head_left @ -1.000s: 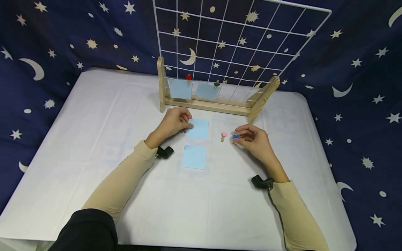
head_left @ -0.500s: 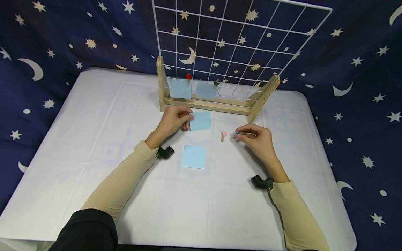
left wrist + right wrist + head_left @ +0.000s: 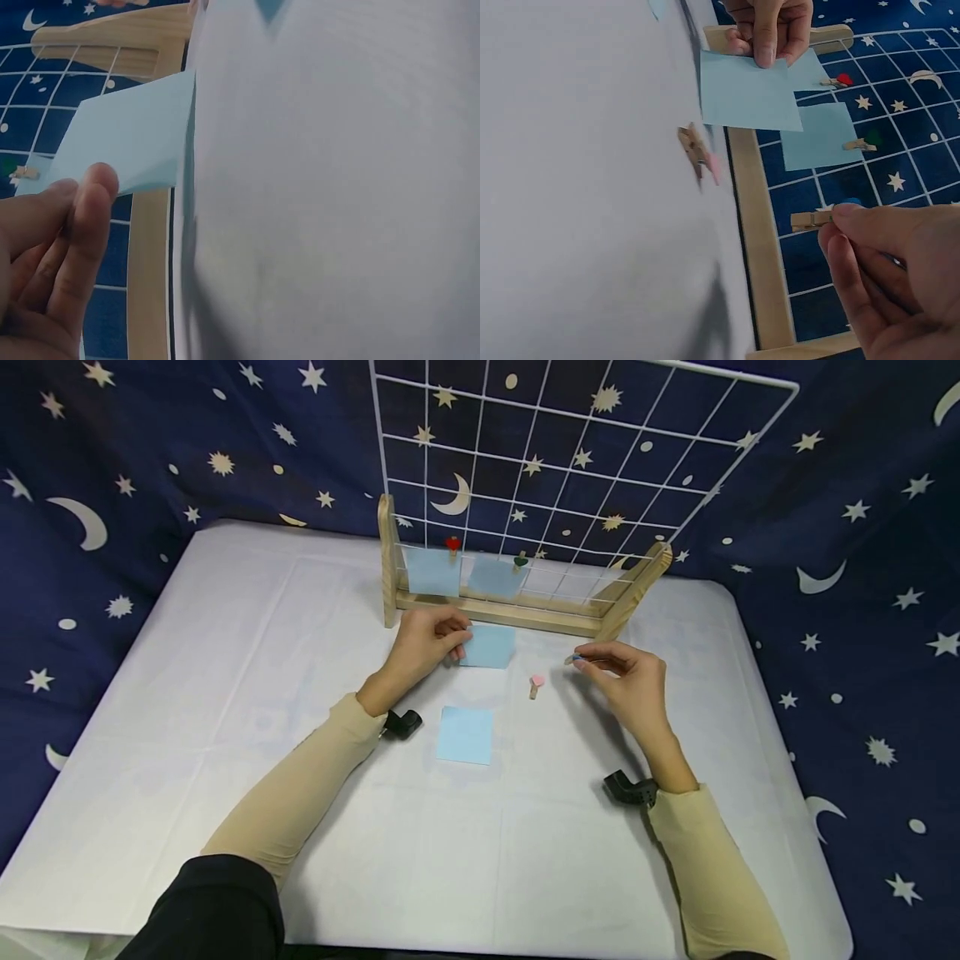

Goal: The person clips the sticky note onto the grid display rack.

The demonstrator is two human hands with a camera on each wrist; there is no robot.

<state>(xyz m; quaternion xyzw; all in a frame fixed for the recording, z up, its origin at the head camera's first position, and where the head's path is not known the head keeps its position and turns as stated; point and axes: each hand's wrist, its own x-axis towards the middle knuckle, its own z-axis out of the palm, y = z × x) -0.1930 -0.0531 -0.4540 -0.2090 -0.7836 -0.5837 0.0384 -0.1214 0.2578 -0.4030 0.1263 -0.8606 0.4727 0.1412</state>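
Note:
Between thumb and fingers, my left hand [image 3: 429, 640] pinches a light blue paper square [image 3: 489, 647] by its left edge, raised just in front of the rack's wooden base. My right hand [image 3: 627, 680] pinches a small wooden clothespin [image 3: 811, 220] with a blue top, held above the table to the right of the paper. A clothespin with a pink heart [image 3: 536, 686] lies on the table between the hands. Nearer to me lies another blue paper square [image 3: 464, 735], flat on the cloth.
A white wire grid [image 3: 555, 467] stands in a wooden base [image 3: 502, 612] at the back. Two blue paper squares hang low on it, one by a red heart clothespin [image 3: 453, 545], one by a green heart clothespin [image 3: 520, 561]. White cloth covers the table [image 3: 360, 860].
My left hand has lifted the paper square off the table and carried it toward the rack and slightly right. My right hand has risen and moved slightly away from me with the blue-topped clothespin.

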